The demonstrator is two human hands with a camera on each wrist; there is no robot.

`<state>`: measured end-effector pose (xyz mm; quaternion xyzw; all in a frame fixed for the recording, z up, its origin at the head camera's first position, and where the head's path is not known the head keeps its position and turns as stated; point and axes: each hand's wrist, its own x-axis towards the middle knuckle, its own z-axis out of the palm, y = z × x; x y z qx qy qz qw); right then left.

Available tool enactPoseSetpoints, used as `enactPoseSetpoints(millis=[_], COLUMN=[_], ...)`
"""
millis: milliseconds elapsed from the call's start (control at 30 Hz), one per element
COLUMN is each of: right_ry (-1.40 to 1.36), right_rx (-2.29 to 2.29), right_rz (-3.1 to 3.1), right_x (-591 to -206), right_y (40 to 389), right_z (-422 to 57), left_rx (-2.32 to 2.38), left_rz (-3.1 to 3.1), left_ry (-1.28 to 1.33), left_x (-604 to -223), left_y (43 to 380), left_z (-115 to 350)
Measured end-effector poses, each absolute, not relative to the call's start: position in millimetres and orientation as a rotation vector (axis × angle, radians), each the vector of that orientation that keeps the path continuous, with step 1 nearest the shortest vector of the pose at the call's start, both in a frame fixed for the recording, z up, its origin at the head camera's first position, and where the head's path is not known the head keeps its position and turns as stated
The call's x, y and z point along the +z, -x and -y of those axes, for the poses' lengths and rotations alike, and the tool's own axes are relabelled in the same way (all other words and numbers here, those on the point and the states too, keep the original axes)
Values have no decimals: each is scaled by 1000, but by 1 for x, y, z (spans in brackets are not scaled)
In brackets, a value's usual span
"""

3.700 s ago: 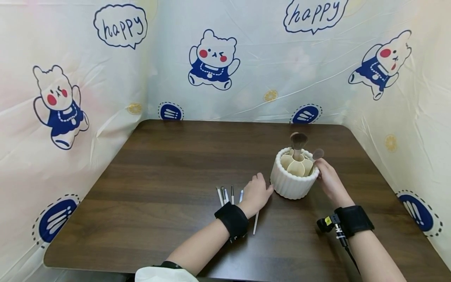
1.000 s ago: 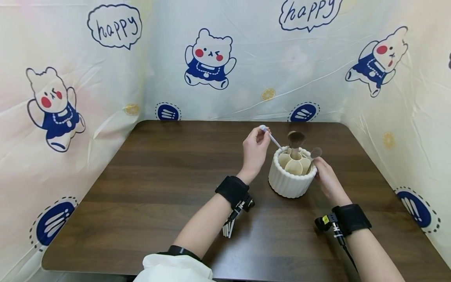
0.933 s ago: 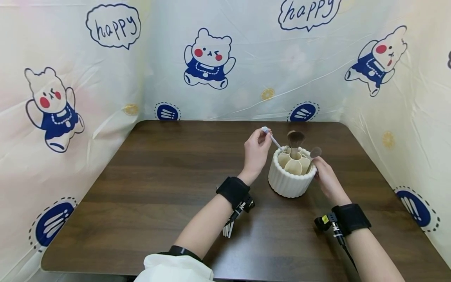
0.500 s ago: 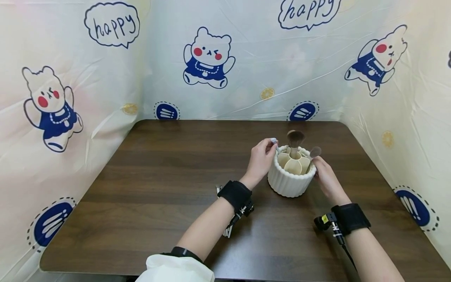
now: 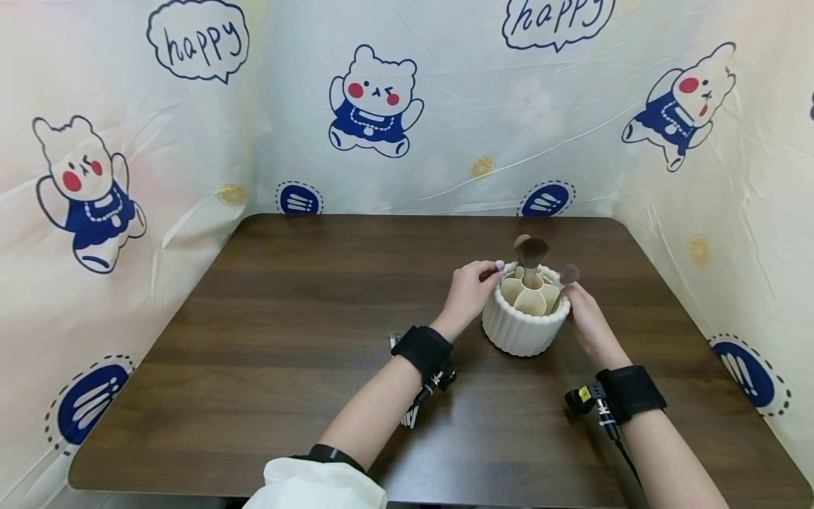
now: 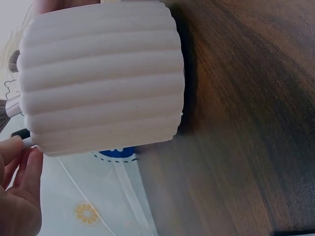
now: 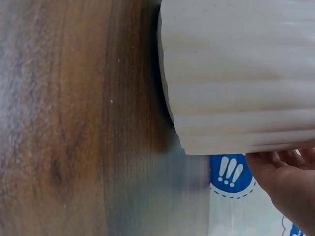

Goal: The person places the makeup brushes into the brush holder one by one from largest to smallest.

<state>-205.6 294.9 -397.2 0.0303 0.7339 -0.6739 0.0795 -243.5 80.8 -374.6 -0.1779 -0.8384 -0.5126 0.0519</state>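
A white ribbed makeup brush holder (image 5: 523,336) with petal-shaped compartments stands upright on the table. My left hand (image 5: 469,295) is at its left rim, pinching a slim makeup brush by its pale end (image 5: 499,266); the rest of this brush is hidden behind the rim and fingers. In the left wrist view, thumb and fingers (image 6: 22,187) hold a pale piece at the rim, beside a small black piece (image 6: 21,133). My right hand (image 5: 590,322) grips the holder's right side, its fingers partly hidden. A large fluffy brush (image 5: 531,251) stands in the middle; a smaller brush (image 5: 569,273) leans at right.
Several slim brushes (image 5: 408,418) lie on the brown table (image 5: 286,339), mostly under my left forearm and wrist strap. A printed curtain (image 5: 445,106) encloses the table's back and sides. A cable (image 5: 620,442) hangs from the right wrist camera.
My left hand has gone from the brushes on the table up to the holder's left rim with a pale-ended brush, then lowered it inside. My right hand keeps its grip on the holder.
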Motion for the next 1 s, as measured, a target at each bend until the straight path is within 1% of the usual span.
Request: enactPoseSetpoints(millis=[667,1000], right_ry=[-106,-91], right_rx=[-2027,-2031], right_rz=[-2207,-2212], right_x=[-398,-399], right_y=[206,206], right_z=[-293,-294], left_rx=[-1523,-1487], left_rz=[2583,2656], left_ry=[492,520], left_x=[-376,-364], left_y=[240,236], left_z=[-80,-60])
